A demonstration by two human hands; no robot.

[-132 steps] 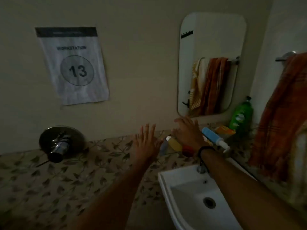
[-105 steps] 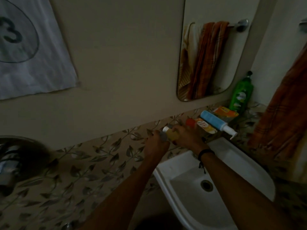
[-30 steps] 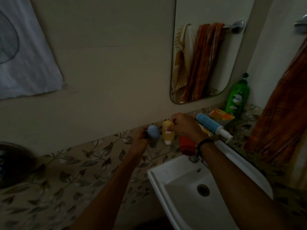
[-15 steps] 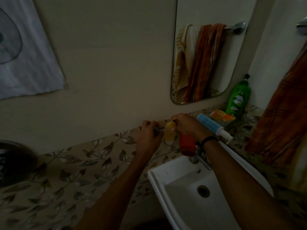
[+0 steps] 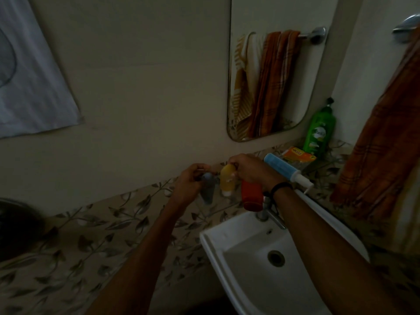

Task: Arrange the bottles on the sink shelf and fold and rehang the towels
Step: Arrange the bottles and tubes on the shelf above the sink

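Two small squeeze bottles are in hand above the leaf-patterned tiled shelf [image 5: 328, 165] behind the white ceramic sink [image 5: 227, 258]. The left hand [image 5: 189, 181] has its grip curled round a blue-grey soft bottle [image 5: 207, 189], narrow end down. The right hand [image 5: 248, 170] pinches the top of a yellow soft bottle [image 5: 227, 179], white cap pointing down. A red plastic bottle [image 5: 251, 197] sits just under the right palm. In this dim light it is impossible to tell whether that grip also holds it or it stands on its own.

The step looks like standing these bottles in a row. To do it well, seat each one flat on its cap, close against the wall, and let go of one before the other. Soft bottles on narrow caps are likely to topple, so test each with a light touch before the fingers leave. Keep the row clear of the metal tap [image 5: 264, 209] and the basin edge.

The pale blue pump tube [image 5: 283, 167] lies on its side with its nozzle out over the sink, and probably needs righting next. The green plastic bottle [image 5: 320, 130] already stands upright in the corner. The orange checked towel [image 5: 386, 137] hangs unfolded at the right.
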